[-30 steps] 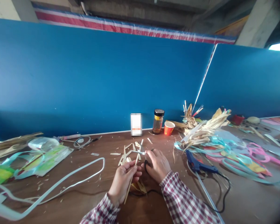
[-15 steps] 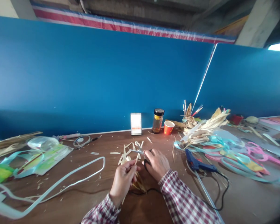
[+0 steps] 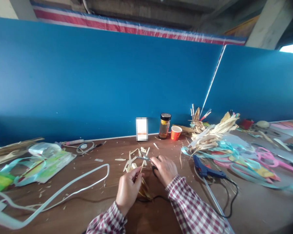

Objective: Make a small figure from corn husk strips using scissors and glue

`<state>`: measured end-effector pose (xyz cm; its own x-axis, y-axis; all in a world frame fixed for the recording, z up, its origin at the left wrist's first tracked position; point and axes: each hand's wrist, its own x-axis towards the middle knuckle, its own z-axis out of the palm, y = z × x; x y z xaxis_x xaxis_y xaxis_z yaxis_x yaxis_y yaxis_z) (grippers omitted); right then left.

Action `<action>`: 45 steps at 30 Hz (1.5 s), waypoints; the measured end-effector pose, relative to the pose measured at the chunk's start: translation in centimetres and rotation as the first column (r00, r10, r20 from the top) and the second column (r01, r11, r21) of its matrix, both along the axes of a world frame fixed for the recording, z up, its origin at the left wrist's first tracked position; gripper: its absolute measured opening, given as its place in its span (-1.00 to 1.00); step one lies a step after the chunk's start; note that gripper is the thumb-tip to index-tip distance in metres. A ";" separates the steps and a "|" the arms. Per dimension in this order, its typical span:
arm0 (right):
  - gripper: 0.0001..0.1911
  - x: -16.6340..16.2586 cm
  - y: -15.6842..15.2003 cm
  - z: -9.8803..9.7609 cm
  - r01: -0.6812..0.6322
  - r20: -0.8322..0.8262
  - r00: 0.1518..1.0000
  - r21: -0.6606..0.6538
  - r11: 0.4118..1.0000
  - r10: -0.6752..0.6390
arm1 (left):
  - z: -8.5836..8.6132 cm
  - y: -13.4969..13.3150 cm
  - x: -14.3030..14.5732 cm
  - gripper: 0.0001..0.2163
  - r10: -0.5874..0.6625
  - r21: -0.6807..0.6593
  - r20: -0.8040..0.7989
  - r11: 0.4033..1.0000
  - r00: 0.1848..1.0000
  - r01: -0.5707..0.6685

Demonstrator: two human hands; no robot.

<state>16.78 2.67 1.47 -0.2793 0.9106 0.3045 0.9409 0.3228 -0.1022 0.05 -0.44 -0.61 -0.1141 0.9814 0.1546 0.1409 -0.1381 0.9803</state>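
Observation:
A narrow pale strip of what looks like corn husk (image 3: 142,166) is pinched between the thumb and fingers of my left hand (image 3: 129,187). My right hand (image 3: 165,170) is closed around the black handles of a pair of scissors (image 3: 145,158), whose blades point left, close to the strip's upper end. Whether the blades touch the strip, I cannot tell. Cut pale husk pieces (image 3: 130,162) lie on the table just beyond my hands. Below my fingers rests a larger yellowish-brown husk piece (image 3: 145,190), partly hidden by my left hand.
A blue glue gun (image 3: 207,169) with a black cord lies at right, beside dried husks (image 3: 213,133), teal ribbon (image 3: 234,149) and pink scissors (image 3: 271,157). A lidded jar (image 3: 164,126) and red paper cup (image 3: 176,133) stand at the back. White tubing (image 3: 70,182) loops at left.
The scissor blades look slightly more closed than before. Both hands stay nearly in place, and the whole view has shifted a little.

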 end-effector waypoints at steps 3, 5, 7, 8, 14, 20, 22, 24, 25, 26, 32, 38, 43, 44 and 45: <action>-0.70 0.1 0.0 0.3 -0.006 0.018 1.000 -0.005 1.000 0.006 | -0.1 0.1 0.0 -0.79 0.034 0.026 0.004 0.999 0.999 -0.034; -0.70 0.1 0.1 0.3 -0.004 0.024 1.000 -0.001 1.000 0.004 | 0.0 0.1 -0.1 -0.79 0.034 0.030 -0.016 0.999 0.999 -0.034; -0.70 0.2 0.1 0.1 0.011 0.016 1.000 -0.005 1.000 -0.011 | 0.1 0.1 -0.2 -0.79 0.027 0.018 -0.046 0.999 0.999 -0.026; -0.71 0.3 0.1 0.0 0.014 -0.004 1.000 -0.012 1.000 -0.014 | 0.1 0.2 -0.2 -0.78 0.022 0.004 -0.056 1.000 0.998 -0.022; -0.80 0.6 0.5 -1.7 -0.090 -0.450 0.893 -0.125 0.988 0.024 | 0.4 0.5 -0.3 -0.68 0.014 -0.132 0.128 0.991 0.992 0.003; -0.69 0.3 0.2 -1.5 0.004 -0.387 0.922 0.020 1.000 0.004 | 0.1 0.7 -0.3 -0.62 0.004 -0.174 0.193 0.984 0.981 0.030; -0.69 0.1 -0.1 -1.1 -0.020 -0.310 0.950 0.039 0.999 0.031 | -0.1 0.7 -0.2 -0.61 0.005 -0.175 0.210 0.984 0.978 0.032; -0.70 0.0 -0.3 -0.7 -0.033 -0.239 0.970 0.034 0.999 0.040 | -0.2 0.7 -0.1 -0.63 0.000 -0.179 0.228 0.983 0.974 0.042; -0.70 0.0 -0.4 -0.5 -0.034 -0.210 0.977 0.026 0.999 0.038 | -0.2 0.7 0.0 -0.63 -0.007 -0.180 0.235 0.982 0.972 0.050; -0.70 0.1 -0.4 -0.4 -0.033 -0.186 0.982 0.018 0.999 0.036 | -0.2 0.7 0.0 -0.64 -0.014 -0.180 0.237 0.982 0.971 0.058; -0.67 0.2 -0.2 -0.3 -0.027 -0.108 0.994 0.009 1.000 0.028 | -0.1 0.7 0.0 -0.63 -0.032 -0.164 0.196 0.984 0.980 0.065; -0.71 -0.2 -0.1 0.0 -0.031 -0.007 0.999 0.020 0.999 0.031 | 0.0 0.6 -0.4 -0.63 -0.011 -0.130 0.161 0.991 0.987 0.032; -0.75 -0.5 -0.2 0.2 -0.010 0.057 0.998 -0.018 1.000 0.011 | -0.2 0.5 -0.8 -0.66 0.017 -0.040 -0.099 0.999 0.995 -0.021; -0.77 -0.5 -0.2 0.3 -0.004 0.064 0.998 -0.026 1.000 0.005 | -0.1 0.5 -0.9 -0.67 0.024 -0.013 -0.171 1.000 0.985 -0.027; -0.78 -0.5 -0.3 0.3 0.001 0.067 0.998 -0.030 1.000 0.001 | -0.1 0.4 -1.0 -0.68 0.036 0.015 -0.239 0.999 0.970 -0.033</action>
